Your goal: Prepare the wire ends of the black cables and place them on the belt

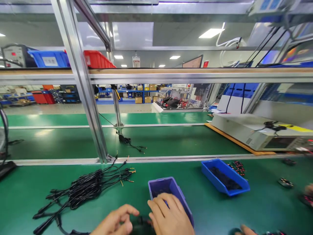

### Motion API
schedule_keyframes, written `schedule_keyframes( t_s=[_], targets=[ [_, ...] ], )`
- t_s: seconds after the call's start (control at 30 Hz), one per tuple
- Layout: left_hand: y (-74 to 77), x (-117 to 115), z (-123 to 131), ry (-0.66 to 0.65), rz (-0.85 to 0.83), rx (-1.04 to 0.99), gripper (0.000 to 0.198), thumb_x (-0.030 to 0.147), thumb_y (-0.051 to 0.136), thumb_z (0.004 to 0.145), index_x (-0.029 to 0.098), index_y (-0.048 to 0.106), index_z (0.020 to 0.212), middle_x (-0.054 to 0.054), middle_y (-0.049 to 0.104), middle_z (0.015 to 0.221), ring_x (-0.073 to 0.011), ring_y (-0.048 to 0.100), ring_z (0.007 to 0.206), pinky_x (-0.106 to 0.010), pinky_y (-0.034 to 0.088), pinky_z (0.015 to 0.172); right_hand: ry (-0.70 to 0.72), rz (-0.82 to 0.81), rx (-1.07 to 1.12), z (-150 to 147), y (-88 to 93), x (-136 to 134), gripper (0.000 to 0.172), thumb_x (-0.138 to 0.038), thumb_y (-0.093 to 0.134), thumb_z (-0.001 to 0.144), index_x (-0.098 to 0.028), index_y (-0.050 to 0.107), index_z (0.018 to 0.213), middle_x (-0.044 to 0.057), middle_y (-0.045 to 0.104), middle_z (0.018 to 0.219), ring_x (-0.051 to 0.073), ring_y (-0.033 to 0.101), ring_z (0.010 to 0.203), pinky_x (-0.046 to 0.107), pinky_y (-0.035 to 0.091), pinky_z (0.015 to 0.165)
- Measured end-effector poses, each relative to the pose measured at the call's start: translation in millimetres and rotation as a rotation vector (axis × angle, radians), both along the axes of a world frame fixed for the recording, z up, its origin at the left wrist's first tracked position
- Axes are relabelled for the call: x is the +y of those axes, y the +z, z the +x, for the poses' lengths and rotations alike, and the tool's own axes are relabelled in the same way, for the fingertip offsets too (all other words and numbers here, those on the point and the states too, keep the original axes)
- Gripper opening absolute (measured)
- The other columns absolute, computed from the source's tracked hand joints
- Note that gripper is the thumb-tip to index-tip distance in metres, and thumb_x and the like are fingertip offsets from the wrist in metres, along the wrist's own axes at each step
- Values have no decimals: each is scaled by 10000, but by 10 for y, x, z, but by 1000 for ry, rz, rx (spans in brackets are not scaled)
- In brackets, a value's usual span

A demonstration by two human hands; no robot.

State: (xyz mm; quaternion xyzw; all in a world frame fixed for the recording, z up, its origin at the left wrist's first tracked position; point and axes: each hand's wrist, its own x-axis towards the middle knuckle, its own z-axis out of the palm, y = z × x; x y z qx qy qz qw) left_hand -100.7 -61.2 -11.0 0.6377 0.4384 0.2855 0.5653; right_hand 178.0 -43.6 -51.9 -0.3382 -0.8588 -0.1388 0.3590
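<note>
At the bottom edge my left hand (pixel 114 222) is curled, its fingertips pinching a small black part (pixel 141 224). My right hand (pixel 168 216) meets it from the other side with fingers held together, gripping the same part. The back of that hand covers the near corner of a small blue-purple bin (pixel 168 187) with dark pieces inside. A bundle of black cables (pixel 83 189) with bare yellow-tipped ends lies on the green mat (pixel 36 189), left of the hands.
A second blue bin (pixel 225 176) of black parts sits to the right, with small red-and-black components (pixel 236 166) beside it. Another person's fingers show at the bottom right (pixel 244 230) and right edge (pixel 309 189). A slanted aluminium post (pixel 97 140) and a beige instrument (pixel 259 132) stand behind.
</note>
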Motion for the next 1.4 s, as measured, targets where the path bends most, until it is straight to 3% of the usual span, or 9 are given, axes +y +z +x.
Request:
schedule_keyframes(
  t_s=[0.13, 0.3, 0.4, 0.5, 0.6, 0.8, 0.97, 1.1, 1.4],
  targets=[
    [-33, 81, -71, 163, -155, -194, 525, 713, 575, 823, 205, 590, 955, 95, 409, 580, -42, 236, 388, -186, 151, 375, 11, 22, -108, -743, -463, 160, 144, -232, 623, 948, -189, 741, 877, 37, 770, 893, 235, 680, 1074, 497, 491, 1021],
    [39, 83, -153, 387, -132, -403, 413, 597, 647, 848, 212, 574, 978, 58, 570, 680, -25, 366, 353, -180, 199, 374, -17, 97, -139, -847, -732, 242, 263, -87, 638, 799, -226, 745, 603, 55, 754, 694, 294, 686, 1009, 471, 518, 992],
    [222, 64, -124, 367, -170, -428, 422, 577, 648, 855, 208, 573, 1045, 42, 599, 704, -32, 418, 362, -187, 230, 392, -34, 146, -135, -1005, -824, 207, 289, -65, 657, 732, -220, 696, 492, 82, 727, 613, 299, 693, 834, 468, 578, 868],
    [420, 83, -49, 200, -180, -362, 465, 593, 632, 857, 188, 590, 1081, 23, 611, 705, -42, 441, 367, -196, 227, 392, -62, 145, -142, -1117, -742, 139, 281, -64, 653, 747, -222, 693, 518, 66, 668, 527, 281, 676, 809, 434, 581, 866],
    [492, 159, 33, 84, -148, -271, 471, 594, 652, 843, 181, 618, 1065, 4, 635, 792, -13, 387, 355, -203, 168, 379, -116, 100, -148, -977, -394, 134, 278, -64, 609, 820, -213, 686, 598, 45, 657, 575, 240, 652, 785, 436, 528, 953],
    [369, 335, 302, 184, -75, -213, 494, 646, 640, 816, 159, 632, 891, 107, 421, 493, -32, 229, 391, -199, 153, 429, -250, -276, -255, -316, 277, 355, 98, -131, 687, 843, -172, 686, 753, 55, 694, 742, 258, 650, 831, 448, 516, 821],
    [432, 501, 701, 244, -157, -250, 578, 753, 643, 710, 186, 579, 808, 122, 385, 409, -55, 198, 342, -206, 98, 369, -157, -405, -330, -200, 45, 493, 222, -374, 627, 971, -160, 661, 1018, 22, 690, 958, 158, 672, 792, 334, 562, 729],
    [428, 649, 966, 210, -209, -309, 599, 731, 732, 606, 175, 608, 792, 104, 432, 396, -57, 255, 331, -187, 114, 339, -172, -429, -325, -246, -96, 520, 103, -264, 653, 952, -165, 673, 929, 3, 701, 869, 146, 670, 730, 288, 553, 675],
    [-125, 770, 1058, 237, -218, -353, 578, 720, 778, 577, 168, 621, 650, 125, 351, 361, -13, 161, 285, -174, 115, 299, -207, -449, -122, -180, -30, 468, 207, 4, 619, 752, -195, 631, 808, 3, 695, 722, 175, 665, 669, 228, 456, 612]
  ],
)
